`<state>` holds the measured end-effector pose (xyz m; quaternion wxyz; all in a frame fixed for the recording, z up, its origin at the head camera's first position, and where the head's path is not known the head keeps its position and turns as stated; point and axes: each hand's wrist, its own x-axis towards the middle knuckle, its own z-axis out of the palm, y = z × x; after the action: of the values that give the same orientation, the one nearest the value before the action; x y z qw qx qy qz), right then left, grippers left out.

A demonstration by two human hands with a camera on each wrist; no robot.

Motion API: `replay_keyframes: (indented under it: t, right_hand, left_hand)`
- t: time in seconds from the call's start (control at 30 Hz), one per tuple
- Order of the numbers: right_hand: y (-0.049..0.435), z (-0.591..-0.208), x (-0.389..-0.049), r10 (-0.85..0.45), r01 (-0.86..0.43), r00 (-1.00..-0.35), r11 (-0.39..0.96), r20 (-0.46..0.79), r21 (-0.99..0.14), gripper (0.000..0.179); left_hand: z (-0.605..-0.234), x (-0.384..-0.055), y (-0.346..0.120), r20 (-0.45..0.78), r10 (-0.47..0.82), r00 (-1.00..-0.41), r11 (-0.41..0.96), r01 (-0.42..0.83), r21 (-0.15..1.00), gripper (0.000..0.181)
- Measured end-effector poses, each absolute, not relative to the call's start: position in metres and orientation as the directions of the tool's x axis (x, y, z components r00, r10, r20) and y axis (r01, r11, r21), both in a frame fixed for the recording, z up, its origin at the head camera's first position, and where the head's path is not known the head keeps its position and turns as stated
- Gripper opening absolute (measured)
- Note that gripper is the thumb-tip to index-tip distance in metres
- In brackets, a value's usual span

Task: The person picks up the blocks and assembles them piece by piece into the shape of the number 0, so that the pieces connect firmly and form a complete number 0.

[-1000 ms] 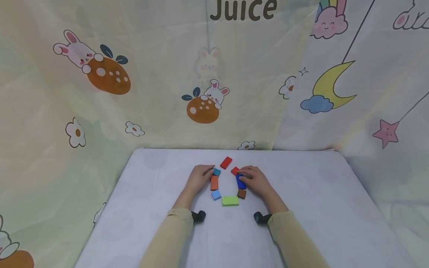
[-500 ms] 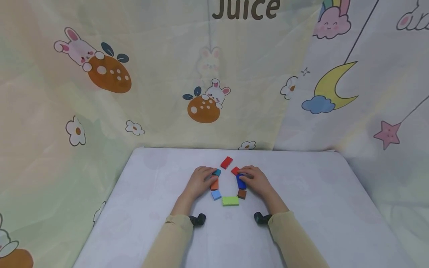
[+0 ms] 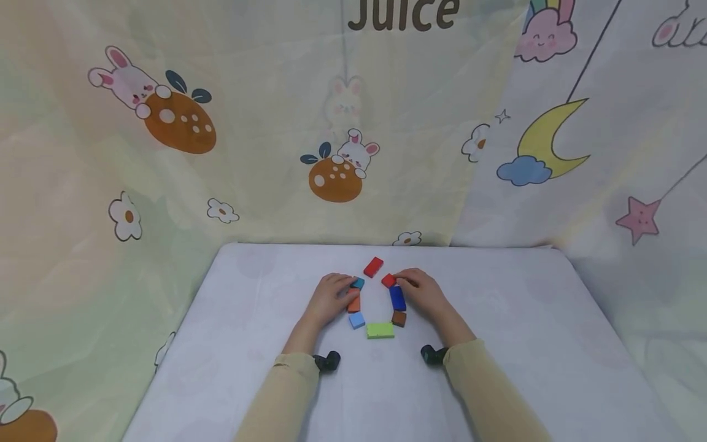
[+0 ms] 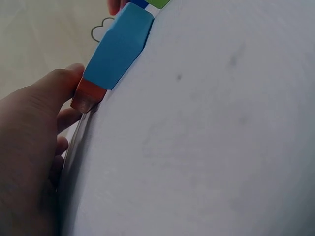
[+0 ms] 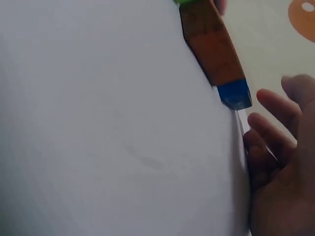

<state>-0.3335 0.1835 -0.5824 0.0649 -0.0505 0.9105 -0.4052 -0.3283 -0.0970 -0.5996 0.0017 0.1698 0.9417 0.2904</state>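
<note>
Small coloured blocks form a loose ring on the white table. My left hand (image 3: 328, 296) reaches over the ring's left side, its fingertips at the teal block (image 3: 359, 283) and its thumb on the orange block (image 3: 354, 302). In the left wrist view the thumb touches the orange block (image 4: 88, 96) behind the large light blue block (image 4: 118, 46). My right hand (image 3: 422, 293) has its fingertips at the small red block (image 3: 389, 280). Its thumb is lifted near the dark blue block (image 3: 397, 299). In the right wrist view the fingers are loosely bent beside the dark blue block (image 5: 235, 94).
A longer red block (image 3: 373, 267) lies at the far end of the ring. A light green block (image 3: 380, 331) is at the near end, between the light blue block (image 3: 356, 320) and the brown block (image 3: 399, 318). A printed cloth (image 3: 265, 184) hangs behind the table (image 3: 237, 380).
My left hand has come down nearer, its thumb moving over the orange block. The right hand has drawn back from the dark blue block, leaving it uncovered, with fingertips at the small red block.
</note>
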Motion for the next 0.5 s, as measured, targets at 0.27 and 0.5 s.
replay_keyframes:
  t: [0.27,0.5]
  right_hand:
    - [0.177,-0.556,-0.371,-0.143,0.024,-0.974,0.709,-0.177,-0.704,0.036]
    - [0.156,-0.544,-0.402,-0.202,-0.028,-0.954,0.793,-0.22,-0.609,0.033]
  left_hand:
    - [-0.599,-0.33,-0.097,0.097,0.318,-0.943,0.779,0.318,0.54,0.05]
    - [-0.598,-0.33,-0.097,0.096,0.305,-0.948,0.765,0.304,0.568,0.05]
